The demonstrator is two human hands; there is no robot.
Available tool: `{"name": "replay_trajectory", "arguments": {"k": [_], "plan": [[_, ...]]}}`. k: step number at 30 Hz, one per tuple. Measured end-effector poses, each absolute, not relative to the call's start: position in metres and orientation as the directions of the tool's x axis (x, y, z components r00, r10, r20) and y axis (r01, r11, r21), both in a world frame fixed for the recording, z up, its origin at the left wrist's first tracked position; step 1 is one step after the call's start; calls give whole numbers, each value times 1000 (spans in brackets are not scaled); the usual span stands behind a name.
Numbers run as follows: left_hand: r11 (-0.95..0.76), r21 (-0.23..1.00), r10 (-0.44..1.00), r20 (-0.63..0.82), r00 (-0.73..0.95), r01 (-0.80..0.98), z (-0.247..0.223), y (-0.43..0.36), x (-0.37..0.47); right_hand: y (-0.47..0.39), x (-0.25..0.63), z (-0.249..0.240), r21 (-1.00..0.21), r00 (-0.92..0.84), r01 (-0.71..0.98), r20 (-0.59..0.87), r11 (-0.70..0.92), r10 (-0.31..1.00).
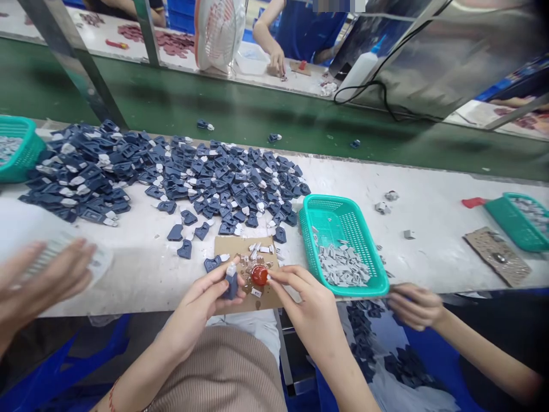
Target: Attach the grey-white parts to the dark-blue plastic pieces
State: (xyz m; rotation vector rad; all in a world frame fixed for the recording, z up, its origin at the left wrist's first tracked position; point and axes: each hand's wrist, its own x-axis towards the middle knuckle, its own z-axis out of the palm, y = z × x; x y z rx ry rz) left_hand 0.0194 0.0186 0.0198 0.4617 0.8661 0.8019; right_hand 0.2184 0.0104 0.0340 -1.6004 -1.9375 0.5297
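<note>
My left hand (pixel 206 294) holds a dark blue part (pixel 231 284) upright, its white tip pointing up. Thumb and fingertips of my right hand (pixel 306 303) are pinched together at the edge of a small red cap (pixel 259 275); anything tiny between them cannot be made out. The cap sits on a wet piece of cardboard (pixel 227 246) with small grey pieces (pixel 256 249) near its top. Another dark blue part (pixel 212 263) lies at the cardboard's left edge. A green basket (pixel 380 269) with many grey pieces stands just right of the cardboard.
A large heap of blue parts (pixel 227 177) spreads across the table (pixel 146 257). Another person's hand (pixel 47 274) with a paper is at left, and a person's hand (pixel 414 306) is beside the basket at right. Across the green belt (pixel 171 97) sits another person (pixel 295 28).
</note>
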Motion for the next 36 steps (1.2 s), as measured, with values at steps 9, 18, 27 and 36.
{"name": "replay_trajectory", "arguments": {"k": [9, 18, 27, 36], "plan": [[640, 699, 763, -531, 369, -318, 21, 16, 16, 16, 216, 36, -524, -223, 806, 159, 274, 962], [527, 729, 849, -471, 239, -438, 12, 7, 29, 4, 204, 45, -936, 48, 51, -345, -348, 937], [426, 788, 896, -434, 90, -444, 12, -11, 38, -19, 177, 33, -963, 120, -38, -268, -265, 956], [340, 828, 929, -368, 23, -446, 9, -35, 35, -35, 174, 32, -969, 52, 73, -233, -237, 971]]}}
